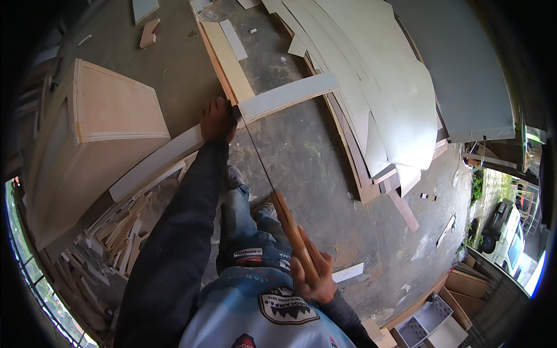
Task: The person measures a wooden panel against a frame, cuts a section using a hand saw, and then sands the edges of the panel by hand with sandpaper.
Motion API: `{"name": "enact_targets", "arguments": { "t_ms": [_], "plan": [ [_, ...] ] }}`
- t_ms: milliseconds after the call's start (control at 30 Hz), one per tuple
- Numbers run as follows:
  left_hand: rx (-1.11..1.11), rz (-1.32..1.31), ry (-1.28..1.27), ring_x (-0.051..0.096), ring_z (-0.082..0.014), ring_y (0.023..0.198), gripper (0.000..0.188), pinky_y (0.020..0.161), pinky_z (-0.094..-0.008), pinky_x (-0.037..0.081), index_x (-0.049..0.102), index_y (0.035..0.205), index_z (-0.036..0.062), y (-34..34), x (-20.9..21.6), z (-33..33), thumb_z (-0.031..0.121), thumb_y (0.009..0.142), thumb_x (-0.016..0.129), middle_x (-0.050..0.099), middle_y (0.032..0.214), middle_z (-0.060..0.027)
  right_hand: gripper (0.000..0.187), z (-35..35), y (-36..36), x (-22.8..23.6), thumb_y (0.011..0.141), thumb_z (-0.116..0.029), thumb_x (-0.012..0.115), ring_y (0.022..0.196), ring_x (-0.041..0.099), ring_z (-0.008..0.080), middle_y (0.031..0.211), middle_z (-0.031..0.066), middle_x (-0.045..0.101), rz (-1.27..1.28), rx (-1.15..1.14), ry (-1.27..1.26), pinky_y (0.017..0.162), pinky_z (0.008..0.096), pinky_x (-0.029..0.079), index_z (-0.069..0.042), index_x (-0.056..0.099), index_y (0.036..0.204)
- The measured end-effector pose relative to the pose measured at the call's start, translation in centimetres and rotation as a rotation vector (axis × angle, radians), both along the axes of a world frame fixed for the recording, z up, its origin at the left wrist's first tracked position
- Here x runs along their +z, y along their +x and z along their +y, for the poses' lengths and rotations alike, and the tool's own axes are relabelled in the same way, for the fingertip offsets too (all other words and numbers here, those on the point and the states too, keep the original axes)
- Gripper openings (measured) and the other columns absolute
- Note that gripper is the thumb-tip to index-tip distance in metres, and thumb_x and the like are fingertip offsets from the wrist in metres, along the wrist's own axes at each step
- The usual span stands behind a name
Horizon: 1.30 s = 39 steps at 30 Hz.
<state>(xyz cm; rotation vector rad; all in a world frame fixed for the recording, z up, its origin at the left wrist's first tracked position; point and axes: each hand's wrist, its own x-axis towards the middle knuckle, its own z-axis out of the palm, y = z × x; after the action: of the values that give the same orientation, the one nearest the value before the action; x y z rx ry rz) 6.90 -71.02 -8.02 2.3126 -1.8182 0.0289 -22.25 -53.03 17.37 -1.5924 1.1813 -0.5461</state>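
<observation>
Wooden saw handle (293,232) in right hand (313,275) fingers, left hand (217,120) on plank (232,119)

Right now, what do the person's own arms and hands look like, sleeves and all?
Both hands are bare, with no gloves, rings or watch visible. The left hand comes out of a long dark sleeve, plain, charcoal to black, loose and creased, covering the arm to the wrist. The right hand shows only a short stretch of a similar dark sleeve at the lower edge. No markings show on either sleeve.

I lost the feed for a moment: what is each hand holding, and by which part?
Right hand has its grip on the handsaw by its wooden handle. Left hand presses down on the long white board beside the blade.
</observation>
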Motion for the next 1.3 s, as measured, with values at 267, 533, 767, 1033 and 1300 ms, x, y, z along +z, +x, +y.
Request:
{"name": "enact_targets", "arguments": {
  "t_ms": [267,533,767,1033,1300],
  "plan": [
    [-0.068,-0.035,-0.043,0.055,-0.0296,0.105,0.025,0.09,-0.0451,0.042,0.057,0.105,0.0081,-0.5,1.9,-0.5,0.014,0.082,0.063,0.056,0.103,-0.0113,0.059,-4.7,3.4,-4.4,0.09,-0.007,0.063,0.073,0.072,0.036,0.097,0.0262,0.069,-0.084,-0.014,0.01,0.068,0.0356,0.056,0.012,0.041,0.141],
    [0.012,0.042,-0.014,0.056,-0.0303,0.104,0.02,0.089,-0.0459,0.042,0.055,0.1,0.0072,0.8,0.7,-1.6,0.015,0.083,0.062,0.057,0.103,-0.0114,0.057,-4.1,3.6,-2.3,0.091,-0.01,0.06,0.076,0.071,0.04,0.093,0.03,0.067,-0.08,-0.042,0.079,0.068,0.0376,0.055,0.012,0.042,0.141],
    [0.027,0.081,-0.08,0.055,-0.0302,0.111,0.02,0.093,-0.0461,0.042,0.056,0.102,0.0071,-0.2,0.6,-1.0,0.018,0.086,0.061,0.058,0.108,-0.0118,0.057,1.0,-2.1,3.3,0.09,-0.011,0.059,0.082,0.074,0.0373,0.108,0.0326,0.067,0.018,0.026,-0.009,0.072,0.0361,0.059,0.019,0.044,0.135],
    [-0.058,-0.078,-0.016,0.054,-0.0291,0.112,0.025,0.093,-0.0465,0.042,0.057,0.111,0.0057,0.0,0.1,0.0,0.02,0.09,0.058,0.056,0.107,-0.0116,0.058,-9.2,7.9,-5.5,0.089,-0.01,0.062,0.066,0.067,0.0418,0.081,0.03,0.063,-0.07,-0.037,0.055,0.065,0.0415,0.052,0.014,0.042,0.139],
    [0.024,0.073,-0.092,0.055,-0.0306,0.107,0.015,0.089,-0.0471,0.044,0.053,0.097,0.0077,0.0,0.8,-0.9,0.021,0.09,0.058,0.057,0.101,-0.0127,0.058,0.9,-2.4,3.9,0.088,-0.006,0.058,0.083,0.074,0.037,0.11,0.0328,0.067,0.04,0.065,-0.093,0.073,0.0346,0.06,0.019,0.042,0.138]
  ]
}}
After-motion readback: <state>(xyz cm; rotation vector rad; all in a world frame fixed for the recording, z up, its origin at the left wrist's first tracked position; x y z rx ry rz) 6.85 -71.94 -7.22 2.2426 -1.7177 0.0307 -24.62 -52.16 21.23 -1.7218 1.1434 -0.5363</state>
